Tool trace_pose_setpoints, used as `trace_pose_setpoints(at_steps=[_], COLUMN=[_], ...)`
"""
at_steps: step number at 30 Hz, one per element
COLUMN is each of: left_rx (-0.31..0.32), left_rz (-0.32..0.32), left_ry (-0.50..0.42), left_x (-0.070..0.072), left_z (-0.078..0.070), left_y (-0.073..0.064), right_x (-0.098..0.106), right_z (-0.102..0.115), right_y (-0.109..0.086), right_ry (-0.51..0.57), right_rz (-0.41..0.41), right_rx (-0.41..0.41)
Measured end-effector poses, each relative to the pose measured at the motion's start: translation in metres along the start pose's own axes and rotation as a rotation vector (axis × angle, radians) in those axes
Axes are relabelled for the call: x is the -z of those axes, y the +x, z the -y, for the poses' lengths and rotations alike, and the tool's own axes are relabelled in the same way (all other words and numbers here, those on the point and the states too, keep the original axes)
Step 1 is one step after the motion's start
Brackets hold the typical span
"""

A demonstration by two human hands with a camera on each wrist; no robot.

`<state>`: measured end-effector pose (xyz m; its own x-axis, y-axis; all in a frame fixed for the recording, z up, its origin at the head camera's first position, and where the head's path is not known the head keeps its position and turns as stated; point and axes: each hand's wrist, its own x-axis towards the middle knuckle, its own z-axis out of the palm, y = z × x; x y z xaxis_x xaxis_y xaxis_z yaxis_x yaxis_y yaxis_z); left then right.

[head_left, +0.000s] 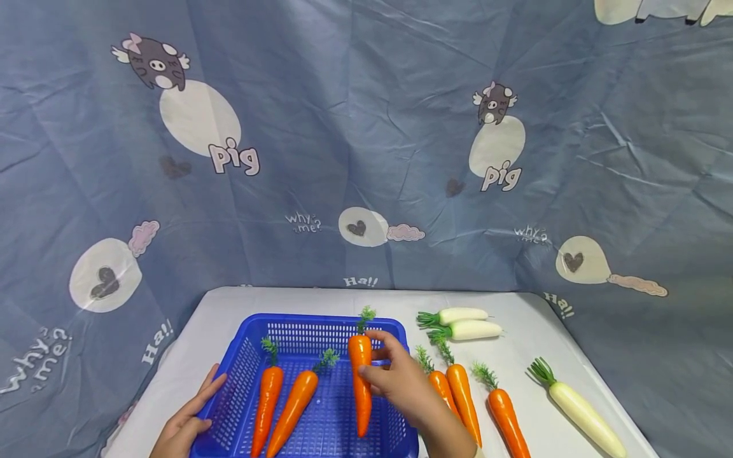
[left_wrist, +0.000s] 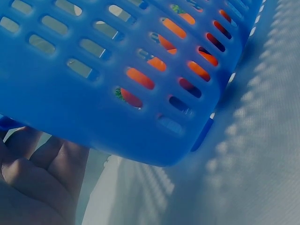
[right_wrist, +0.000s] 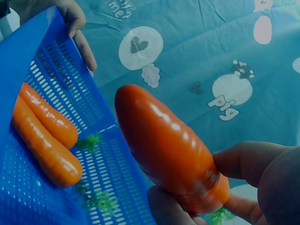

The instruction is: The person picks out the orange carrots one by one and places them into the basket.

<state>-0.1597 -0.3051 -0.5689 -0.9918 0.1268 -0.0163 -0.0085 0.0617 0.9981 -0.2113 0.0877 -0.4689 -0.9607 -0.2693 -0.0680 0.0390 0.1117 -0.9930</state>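
Note:
A blue slotted basket [head_left: 321, 326] stands on the white table with two orange carrots [head_left: 268, 397] [head_left: 294, 402] lying inside. My right hand [head_left: 395, 378] pinches a third carrot [head_left: 361, 381] by its thick end and holds it above the basket's right half, tip pointing down. In the right wrist view that carrot [right_wrist: 164, 145] fills the middle, held between thumb and fingers [right_wrist: 243, 161]. My left hand [head_left: 189, 420] rests with straight fingers against the basket's left wall [left_wrist: 93, 93].
Right of the basket lie three more carrots [head_left: 465, 401], with two white radishes [head_left: 466, 322] further back and a third radish [head_left: 578, 407] near the table's right edge. A blue printed cloth [head_left: 366, 140] hangs behind and around the table.

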Motion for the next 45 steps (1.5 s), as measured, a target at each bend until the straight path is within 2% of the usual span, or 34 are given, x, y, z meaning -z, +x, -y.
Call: trace_pose_setpoints(at_steps=[5,11,18,23,28,35,40,45], left_rx=[-0.004,-0.045,-0.066,-0.032,0.016,-0.008,0.025,0.015], left_rz=[0.014,0.055,0.069,0.045,0.029,0.014,0.002,0.011], left_ry=[-0.018,-0.042,-0.04,-0.017,-0.035,0.021,0.002,-0.019], left_x=[0.0,0.002,0.004,0.003,0.002,0.002,0.002,0.002], left_z=[0.001,0.001,0.001,0.001,0.001,0.002,0.002,0.002], left_y=[0.0,-0.001,-0.001,-0.001,0.0,0.001,0.001,0.001], right_x=[-0.007,-0.016,-0.022,-0.024,-0.027,-0.031,-0.033,-0.036], right_z=[0.001,0.001,-0.003,-0.001,0.001,0.002,-0.001,-0.004], right_y=[0.007,0.014,0.022,0.025,0.027,0.032,0.035,0.036], right_ry=[0.024,0.106,0.155,0.137,0.127,0.128,0.114,0.102], right_rz=[0.014,0.031,0.056,0.062,0.062,0.084,0.108,0.13], right_rx=[-0.013,-0.033,-0.043,-0.057,-0.072,-0.102,-0.112,-0.109])
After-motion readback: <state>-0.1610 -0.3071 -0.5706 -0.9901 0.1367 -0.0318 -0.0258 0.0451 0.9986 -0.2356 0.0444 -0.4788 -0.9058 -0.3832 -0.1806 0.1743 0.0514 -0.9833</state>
